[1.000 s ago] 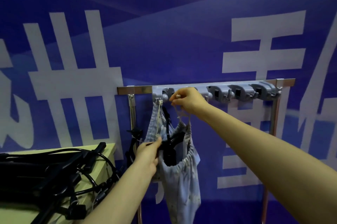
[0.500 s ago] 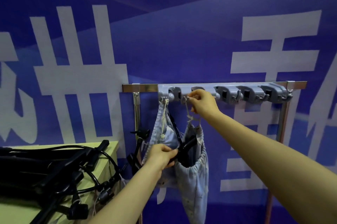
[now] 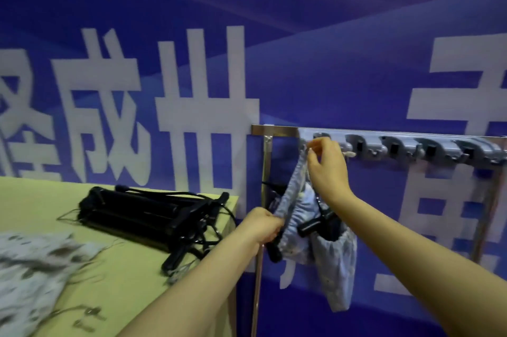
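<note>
A pale blue drawstring bag [image 3: 333,262] hangs by its cords from a grey hook strip [image 3: 397,144] on a metal rack. Black hangers [image 3: 312,224] poke out of its mouth. My right hand [image 3: 326,164] is up at the left end of the strip and pinches the bag's cord by a hook. My left hand [image 3: 260,227] grips the left rim of the bag's mouth, low beside the rack's post. The frame is blurred, so the fingertips are hard to make out.
A yellow-green table [image 3: 123,282] stands at the left with a pile of black hangers [image 3: 153,213] and a patterned cloth [image 3: 33,268] at its near corner. The rack's left post [image 3: 260,227] stands close to the table's edge. A blue banner wall fills the background.
The view has swung left, bringing the table and cloth into sight. My right hand moved left along the hook strip with the cord. My left hand shifted to the bag's left rim.
</note>
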Tool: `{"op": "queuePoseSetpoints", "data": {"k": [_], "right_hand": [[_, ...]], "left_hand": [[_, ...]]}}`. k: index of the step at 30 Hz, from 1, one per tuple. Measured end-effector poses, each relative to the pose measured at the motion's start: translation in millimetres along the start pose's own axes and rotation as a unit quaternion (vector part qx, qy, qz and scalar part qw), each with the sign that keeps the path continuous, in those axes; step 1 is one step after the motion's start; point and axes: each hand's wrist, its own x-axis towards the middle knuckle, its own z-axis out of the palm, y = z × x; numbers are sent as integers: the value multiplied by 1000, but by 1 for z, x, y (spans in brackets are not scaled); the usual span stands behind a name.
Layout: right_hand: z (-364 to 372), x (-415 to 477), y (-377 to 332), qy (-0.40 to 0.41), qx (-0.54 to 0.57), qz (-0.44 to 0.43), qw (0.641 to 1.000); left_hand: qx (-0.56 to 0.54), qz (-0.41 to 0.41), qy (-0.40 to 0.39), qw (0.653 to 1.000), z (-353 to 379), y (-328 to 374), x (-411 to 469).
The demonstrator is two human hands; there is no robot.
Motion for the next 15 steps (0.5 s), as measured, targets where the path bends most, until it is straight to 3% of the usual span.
{"op": "queuePoseSetpoints", "data": {"k": [7, 12, 15], "right_hand": [[55, -64, -84, -157, 56, -20, 986], [102, -116, -149, -270, 62, -45, 960], [125, -145, -176, -369, 49, -91, 924]], "left_hand": [[-63, -17, 65, 996, -107, -8, -80], [-46, -11, 216, 975, -200, -57, -132], [-7, -20, 289, 957, -243, -88, -155]]}}
